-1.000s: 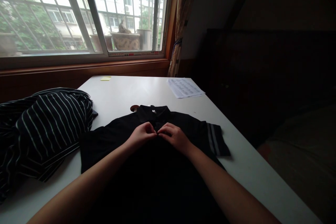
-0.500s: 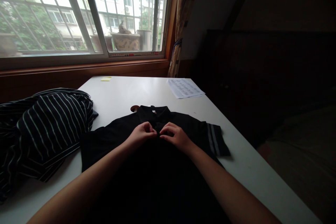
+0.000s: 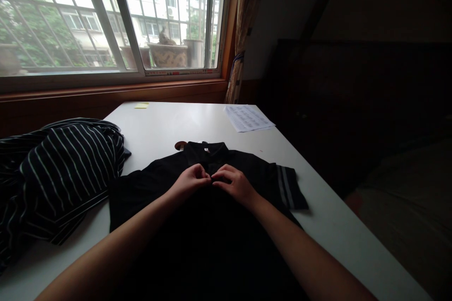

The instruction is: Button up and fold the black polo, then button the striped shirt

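The right hand's fingertips have just closed in on the left hand's, so the work seems centred on 1 spot. Beneath the 2 curled hands, the black shirt lies on the bench; whether they pinch cloth, I cannot tell.

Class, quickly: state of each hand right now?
Left hand: closed, apparently pinching the front of the black shirt.
Right hand: partly curled; grip cannot be told.
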Demonstrator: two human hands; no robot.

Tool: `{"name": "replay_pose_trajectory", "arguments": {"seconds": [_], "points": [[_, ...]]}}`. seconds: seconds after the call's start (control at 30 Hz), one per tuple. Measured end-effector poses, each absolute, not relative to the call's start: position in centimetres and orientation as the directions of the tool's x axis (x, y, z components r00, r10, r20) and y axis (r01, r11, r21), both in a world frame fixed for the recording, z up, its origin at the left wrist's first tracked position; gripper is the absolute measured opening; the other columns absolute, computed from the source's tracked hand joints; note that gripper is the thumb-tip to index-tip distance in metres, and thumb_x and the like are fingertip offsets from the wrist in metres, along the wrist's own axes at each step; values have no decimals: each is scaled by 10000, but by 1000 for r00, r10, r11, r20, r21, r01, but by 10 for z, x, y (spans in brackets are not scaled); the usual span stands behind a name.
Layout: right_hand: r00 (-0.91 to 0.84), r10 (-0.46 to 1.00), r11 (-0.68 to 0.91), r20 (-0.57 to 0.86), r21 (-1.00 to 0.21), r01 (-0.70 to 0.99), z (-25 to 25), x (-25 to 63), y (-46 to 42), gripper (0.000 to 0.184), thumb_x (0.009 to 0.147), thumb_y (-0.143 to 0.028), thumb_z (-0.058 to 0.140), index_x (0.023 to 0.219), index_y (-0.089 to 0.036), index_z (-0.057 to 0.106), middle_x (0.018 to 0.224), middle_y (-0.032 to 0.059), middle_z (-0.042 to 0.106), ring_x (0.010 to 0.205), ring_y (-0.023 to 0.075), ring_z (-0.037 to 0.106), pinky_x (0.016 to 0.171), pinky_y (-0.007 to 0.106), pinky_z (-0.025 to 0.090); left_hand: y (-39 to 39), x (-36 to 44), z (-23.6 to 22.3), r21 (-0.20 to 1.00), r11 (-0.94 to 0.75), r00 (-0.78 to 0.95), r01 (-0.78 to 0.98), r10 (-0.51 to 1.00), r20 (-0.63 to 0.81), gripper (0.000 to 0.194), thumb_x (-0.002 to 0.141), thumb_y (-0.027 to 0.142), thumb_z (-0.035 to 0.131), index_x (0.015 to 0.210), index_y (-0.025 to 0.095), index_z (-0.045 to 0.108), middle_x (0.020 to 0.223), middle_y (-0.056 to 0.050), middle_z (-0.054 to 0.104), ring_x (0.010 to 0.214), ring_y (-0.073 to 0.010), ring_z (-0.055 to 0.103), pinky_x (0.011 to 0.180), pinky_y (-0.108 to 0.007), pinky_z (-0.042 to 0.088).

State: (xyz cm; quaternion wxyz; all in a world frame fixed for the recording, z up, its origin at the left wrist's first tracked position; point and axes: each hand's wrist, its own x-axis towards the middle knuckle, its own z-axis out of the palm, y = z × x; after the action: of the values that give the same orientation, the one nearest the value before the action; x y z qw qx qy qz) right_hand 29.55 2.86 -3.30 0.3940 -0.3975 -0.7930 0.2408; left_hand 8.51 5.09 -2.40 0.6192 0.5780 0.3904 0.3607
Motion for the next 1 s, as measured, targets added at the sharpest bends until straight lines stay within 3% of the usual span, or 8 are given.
{"name": "replay_pose_trajectory", "arguments": {"seconds": [0.33,0.47,0.63,0.83,1.0], "points": [[-352,821,569,449,-693,443,-33,293,28,145,853,-279,715,995,-247,716,933,22,648,833,158,624,760,282,508,48,88,-19,975,-49,344,217,938,-30,294,687,384,772,747,177,571,715,12,635,652,-142,567,607,-248,409],[-323,837,547,441,-682,486,-33,294,28,143,826,-299,744,938,-230,688,867,10,646,729,144,586,687,275,489,46,90,-20,980,-43,333,196,943,-25,268,682,338,760,726,184,545,769,-9,678,692,-155,596,650,-257,435],[-348,825,563,446,-709,425,-32,296,28,80,848,-299,719,847,-223,696,899,31,677,832,170,639,769,302,518,46,89,-24,981,-61,332,183,943,-3,256,697,312,739,708,191,514,779,-11,691,706,-155,608,667,-257,444],[-338,831,549,441,-749,372,-30,299,28,82,845,-297,719,895,-233,729,941,41,700,897,185,667,846,336,535,47,88,-25,989,-38,348,145,937,-15,277,694,347,740,721,194,511,795,-10,685,729,-161,615,685,-261,453],[-322,840,538,438,-748,387,-32,298,27,92,836,-288,728,909,-232,735,941,41,688,856,173,659,783,308,543,47,88,-25,994,-33,372,105,928,-9,279,691,323,750,733,189,509,796,1,670,725,-145,598,692,-253,441]]}}
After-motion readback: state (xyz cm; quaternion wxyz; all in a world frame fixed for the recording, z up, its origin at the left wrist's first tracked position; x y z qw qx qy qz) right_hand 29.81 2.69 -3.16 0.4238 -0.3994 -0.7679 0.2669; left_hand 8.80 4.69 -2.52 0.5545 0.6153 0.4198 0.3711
